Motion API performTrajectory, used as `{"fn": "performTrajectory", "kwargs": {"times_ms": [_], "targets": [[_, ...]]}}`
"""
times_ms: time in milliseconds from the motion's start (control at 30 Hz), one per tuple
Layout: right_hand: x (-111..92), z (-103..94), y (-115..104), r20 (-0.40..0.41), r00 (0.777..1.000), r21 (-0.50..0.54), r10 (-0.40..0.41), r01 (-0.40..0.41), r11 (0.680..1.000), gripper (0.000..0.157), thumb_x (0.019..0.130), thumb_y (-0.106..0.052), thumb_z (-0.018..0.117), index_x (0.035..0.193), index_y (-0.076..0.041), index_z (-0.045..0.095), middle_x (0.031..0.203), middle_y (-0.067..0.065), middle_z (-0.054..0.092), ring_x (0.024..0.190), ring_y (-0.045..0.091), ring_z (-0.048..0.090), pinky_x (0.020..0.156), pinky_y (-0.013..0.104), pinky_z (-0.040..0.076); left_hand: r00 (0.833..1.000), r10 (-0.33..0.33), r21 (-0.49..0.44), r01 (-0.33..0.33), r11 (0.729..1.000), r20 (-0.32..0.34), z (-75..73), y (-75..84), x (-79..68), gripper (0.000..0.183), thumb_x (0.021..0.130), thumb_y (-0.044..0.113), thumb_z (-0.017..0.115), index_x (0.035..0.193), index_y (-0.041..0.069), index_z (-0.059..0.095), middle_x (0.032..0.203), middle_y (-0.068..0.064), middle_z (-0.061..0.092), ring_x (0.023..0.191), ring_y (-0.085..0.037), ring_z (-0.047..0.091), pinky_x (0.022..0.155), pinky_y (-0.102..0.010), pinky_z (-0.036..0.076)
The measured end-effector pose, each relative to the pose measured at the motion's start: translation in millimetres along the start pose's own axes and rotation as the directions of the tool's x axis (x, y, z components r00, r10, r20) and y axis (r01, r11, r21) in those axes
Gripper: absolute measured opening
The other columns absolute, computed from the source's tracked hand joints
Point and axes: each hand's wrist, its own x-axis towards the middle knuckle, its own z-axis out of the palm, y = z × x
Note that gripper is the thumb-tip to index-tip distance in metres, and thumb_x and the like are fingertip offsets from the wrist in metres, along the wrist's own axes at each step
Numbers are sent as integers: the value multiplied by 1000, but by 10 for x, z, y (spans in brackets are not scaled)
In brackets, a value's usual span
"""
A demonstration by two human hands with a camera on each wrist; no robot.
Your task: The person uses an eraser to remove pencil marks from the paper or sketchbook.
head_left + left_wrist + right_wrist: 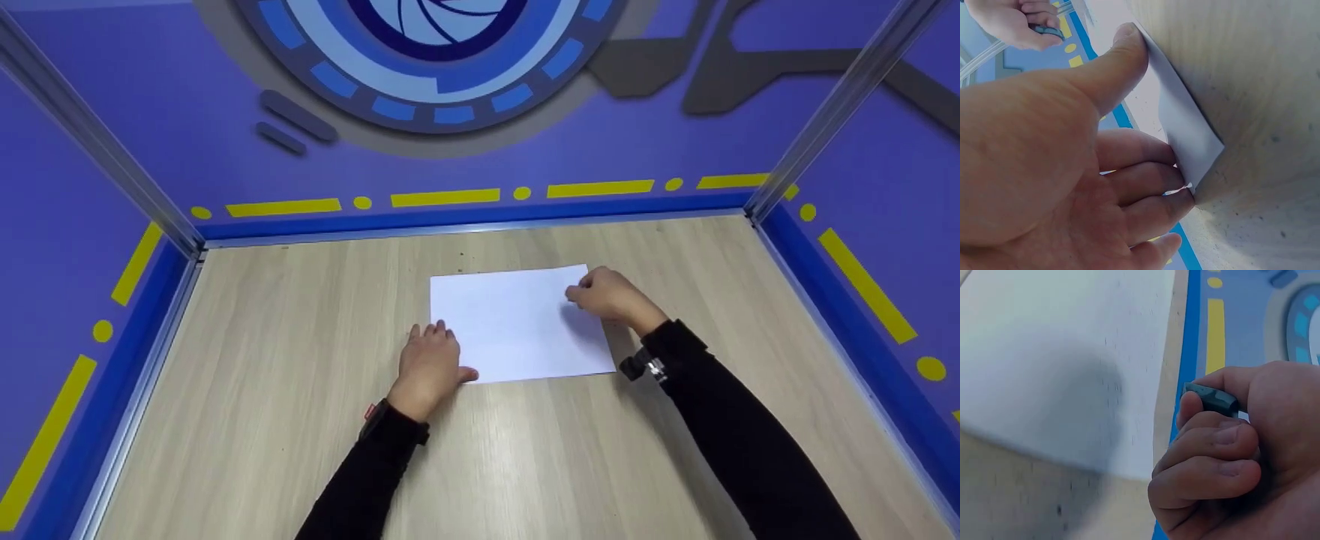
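Note:
A blank white sheet of paper [517, 322] lies on the wooden table. My left hand [429, 364] rests over its near left corner, thumb along the near edge and fingers extended at the left edge. In the left wrist view, the corner of the paper [1193, 132] shows between thumb and fingers. Above the sheet's right side is my right hand [609, 296], casting a shadow on it. Its thumb and index finger pinch a short, dark grey-green piece [1217, 399] with flat facets, the other fingers curled below. Its far end is hidden in the hand, and I cannot tell what it is.
Blue-purple panels [172, 97] with yellow dashes enclose the table [300, 322] at the back and both sides. Metal rails [480, 229] run along their lower edges. Small dark specks [461, 262] dot the tabletop behind the paper.

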Motion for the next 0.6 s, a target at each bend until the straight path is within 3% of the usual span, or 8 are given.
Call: {"fn": "performTrajectory", "kwargs": {"times_ms": [233,300,367,467,533,600], "targets": [[93,402,-532,65,990,-113,-124,130,985,48,101,-36,65,60,-21,45,58,-8,38,57,14,40,55,31,34,1000,0,-13,0,1000,-2,-5,-4,2,94,95,64,78,152,-9,60,162,-27,58,154,-39,55,132,-57,39],[97,518,-707,80,985,-140,-155,165,976,47,101,-35,66,60,-20,48,59,-7,41,58,15,41,56,32,35,1000,3,-14,-3,1000,-2,-11,-5,7,94,94,64,78,152,-9,60,162,-27,58,154,-40,55,132,-57,39],[85,634,-864,95,979,-170,-180,194,966,42,100,-35,67,64,-15,59,63,-3,51,62,17,48,60,33,41,1000,7,-15,-7,1000,-1,-12,-8,13,94,95,64,77,152,-9,60,162,-27,58,154,-40,55,132,-57,39],[72,812,-1044,121,972,-209,-202,224,952,35,101,-35,68,88,-5,79,84,8,74,78,22,63,76,38,56,1000,14,-30,-15,999,-14,-3,-12,16,93,94,63,79,151,-9,61,161,-28,59,153,-40,56,132,-58,39],[69,919,-1129,144,966,-223,-213,241,945,38,101,-36,68,103,-1,83,100,14,80,89,25,69,87,42,60,1000,17,-36,-18,999,-18,2,-19,15,92,94,62,79,150,-9,62,160,-28,59,153,-40,56,132,-58,39],[101,1023,-1190,172,958,-235,-230,267,935,38,101,-35,67,103,-1,83,101,14,81,91,27,70,90,45,61,999,20,-40,-21,999,-27,0,-29,15,91,94,61,80,149,-9,63,160,-28,60,152,-40,57,131,-58,40]]}}
